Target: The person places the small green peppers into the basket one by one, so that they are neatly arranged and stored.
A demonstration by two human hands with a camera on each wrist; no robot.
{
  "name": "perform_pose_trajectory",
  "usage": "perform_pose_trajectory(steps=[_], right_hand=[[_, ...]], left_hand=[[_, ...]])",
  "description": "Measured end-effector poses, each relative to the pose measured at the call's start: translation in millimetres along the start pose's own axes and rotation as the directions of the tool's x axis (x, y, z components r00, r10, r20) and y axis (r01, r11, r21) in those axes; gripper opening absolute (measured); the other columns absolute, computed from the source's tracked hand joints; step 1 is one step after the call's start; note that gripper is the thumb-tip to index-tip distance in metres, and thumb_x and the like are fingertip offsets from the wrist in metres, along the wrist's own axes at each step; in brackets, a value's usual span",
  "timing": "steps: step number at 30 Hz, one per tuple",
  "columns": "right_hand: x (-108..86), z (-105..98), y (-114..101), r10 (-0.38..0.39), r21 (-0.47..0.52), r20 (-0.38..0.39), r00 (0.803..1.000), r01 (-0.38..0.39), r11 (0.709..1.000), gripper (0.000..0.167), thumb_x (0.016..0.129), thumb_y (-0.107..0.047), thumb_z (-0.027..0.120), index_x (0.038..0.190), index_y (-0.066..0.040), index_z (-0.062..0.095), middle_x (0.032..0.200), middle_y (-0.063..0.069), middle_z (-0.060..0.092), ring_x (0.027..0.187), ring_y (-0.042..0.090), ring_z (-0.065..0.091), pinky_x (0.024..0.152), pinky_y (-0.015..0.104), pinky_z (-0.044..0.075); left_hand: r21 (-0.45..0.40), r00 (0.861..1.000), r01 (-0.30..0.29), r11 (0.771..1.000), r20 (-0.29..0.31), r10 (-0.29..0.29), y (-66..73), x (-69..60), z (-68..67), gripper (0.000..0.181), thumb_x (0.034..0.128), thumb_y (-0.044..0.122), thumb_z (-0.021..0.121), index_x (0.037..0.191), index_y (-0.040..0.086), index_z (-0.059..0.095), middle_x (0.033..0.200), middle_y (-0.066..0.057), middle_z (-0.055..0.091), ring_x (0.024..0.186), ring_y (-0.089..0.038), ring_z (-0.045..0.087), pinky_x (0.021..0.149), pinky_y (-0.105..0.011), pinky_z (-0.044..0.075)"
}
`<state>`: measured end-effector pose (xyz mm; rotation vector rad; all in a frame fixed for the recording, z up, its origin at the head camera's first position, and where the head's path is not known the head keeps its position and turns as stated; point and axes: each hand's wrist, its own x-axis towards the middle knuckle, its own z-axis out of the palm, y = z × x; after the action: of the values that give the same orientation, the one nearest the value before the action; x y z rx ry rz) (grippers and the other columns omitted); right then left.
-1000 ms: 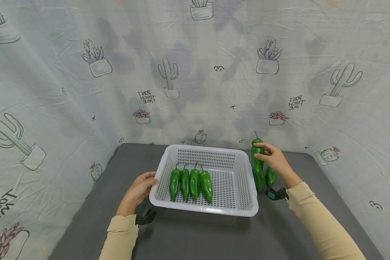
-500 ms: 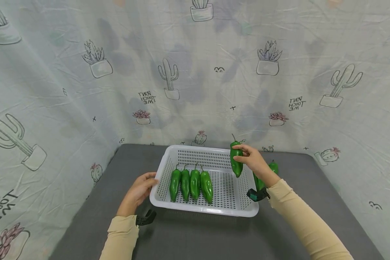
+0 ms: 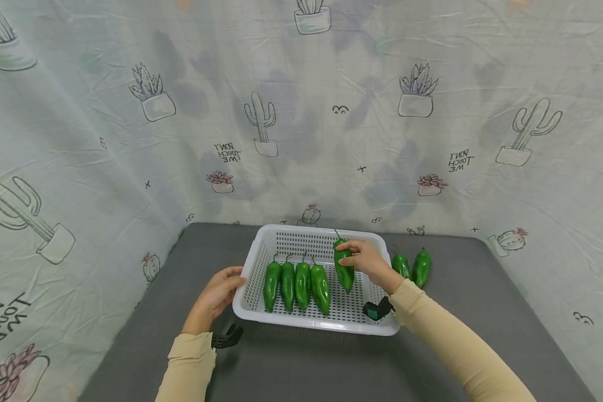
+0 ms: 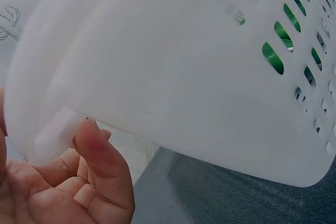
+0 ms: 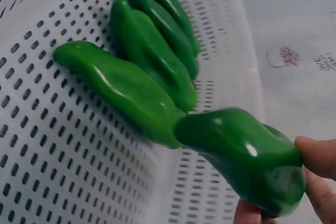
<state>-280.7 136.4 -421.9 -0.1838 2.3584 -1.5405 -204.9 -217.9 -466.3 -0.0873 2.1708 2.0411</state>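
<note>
A white perforated basket [image 3: 306, 322] holds several green peppers side by side in its left half, one of them the rightmost pepper [image 3: 320, 289]. The left hand [image 3: 218, 294] grips the basket's left rim; in the left wrist view its thumb and fingers [image 4: 105, 153] pinch the rim's edge. Between thumb and fingertips, the right hand [image 3: 369, 262] holds another green pepper [image 3: 344, 268] by its stem end, over the basket's right half. In the right wrist view that held pepper [image 5: 247, 156] hangs near the lying peppers [image 5: 121, 90].
Two green peppers, the farther right one [image 3: 421, 268] and one beside it [image 3: 401, 265], lie on the dark grey table [image 3: 291, 368] right of the basket. A patterned cloth [image 3: 311, 134] hangs behind the table and at both sides.
The right hand has carried its pepper left from beyond the basket's right edge to above the basket's inside. The left hand stays on the rim.
</note>
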Motion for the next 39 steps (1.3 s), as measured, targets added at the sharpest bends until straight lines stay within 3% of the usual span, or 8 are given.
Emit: perform_pose_trajectory(steps=[4,6,12,18,23,30,39], right_hand=[[4.1,10,5,0.054,-0.031,0.0,0.999,-0.054,0.998,0.036,0.084,-0.007,0.068,0.12,-0.008,0.064,0.13,0.019,0.055,0.095,0.025,0.063,0.079,0.039,0.052],[5.5,14,7,0.068,-0.039,0.003,0.998,-0.068,0.997,0.035,0.083,-0.005,0.069,0.118,-0.006,0.065,0.125,0.019,0.059,0.089,0.022,0.063,0.074,0.037,0.053],[7.7,21,11,0.132,-0.058,0.008,0.991,-0.132,0.99,0.032,0.082,-0.005,0.069,0.114,-0.006,0.066,0.13,0.017,0.056,0.097,0.023,0.061,0.078,0.04,0.052],[12.4,28,13,0.16,-0.095,0.008,0.987,-0.158,0.983,0.033,0.08,-0.003,0.07,0.113,-0.006,0.067,0.134,0.018,0.053,0.089,0.02,0.064,0.072,0.037,0.053],[15.2,34,13,0.161,-0.129,0.006,0.987,-0.159,0.979,0.033,0.077,0.0,0.071,0.11,-0.004,0.068,0.121,0.015,0.06,0.078,0.016,0.062,0.063,0.031,0.051],[17.4,41,14,0.195,-0.206,-0.015,0.981,-0.194,0.959,0.028,0.074,0.004,0.072,0.101,-0.004,0.07,0.121,0.016,0.059,0.088,0.023,0.063,0.067,0.038,0.053],[20.6,48,20,0.195,-0.251,-0.047,0.98,-0.201,0.947,0.029,0.07,0.006,0.072,0.097,-0.005,0.07,0.115,0.016,0.061,0.086,0.023,0.06,0.064,0.035,0.053]], left_hand=[[0.0,1.0,0.008,1.0,-0.002,-0.008,-0.2,0.1,0.5,0.046,0.0936,0.007,0.049,0.135,-0.007,0.038,0.129,-0.029,0.049,0.105,-0.028,0.061,0.079,-0.035,0.051],[-0.003,1.0,0.015,1.0,-0.003,-0.015,-0.4,0.3,0.7,0.045,0.0936,0.007,0.049,0.135,-0.007,0.038,0.129,-0.028,0.049,0.104,-0.027,0.061,0.079,-0.034,0.051],[-0.009,1.0,0.011,1.0,0.005,-0.011,-0.5,0.3,0.6,0.045,0.0942,0.007,0.048,0.136,-0.007,0.037,0.13,-0.028,0.049,0.104,-0.026,0.061,0.08,-0.034,0.051],[-0.009,1.0,0.003,1.0,0.006,-0.003,0.1,0.5,0.0,0.045,0.0938,0.007,0.048,0.135,-0.008,0.037,0.13,-0.03,0.048,0.107,-0.03,0.06,0.081,-0.035,0.051],[-0.007,1.0,0.009,1.0,0.0,-0.009,1.6,0.1,-1.2,0.047,0.0938,0.007,0.049,0.136,-0.007,0.037,0.13,-0.03,0.048,0.106,-0.029,0.061,0.081,-0.036,0.051],[-0.004,1.0,0.008,1.0,0.009,-0.008,0.8,0.2,-1.6,0.047,0.0938,0.007,0.048,0.137,-0.008,0.036,0.13,-0.031,0.047,0.109,-0.033,0.059,0.082,-0.037,0.051],[-0.005,1.0,0.003,1.0,-0.002,-0.003,1.4,0.2,0.1,0.046,0.0933,0.006,0.048,0.136,-0.008,0.037,0.13,-0.031,0.047,0.108,-0.031,0.059,0.081,-0.035,0.051]])
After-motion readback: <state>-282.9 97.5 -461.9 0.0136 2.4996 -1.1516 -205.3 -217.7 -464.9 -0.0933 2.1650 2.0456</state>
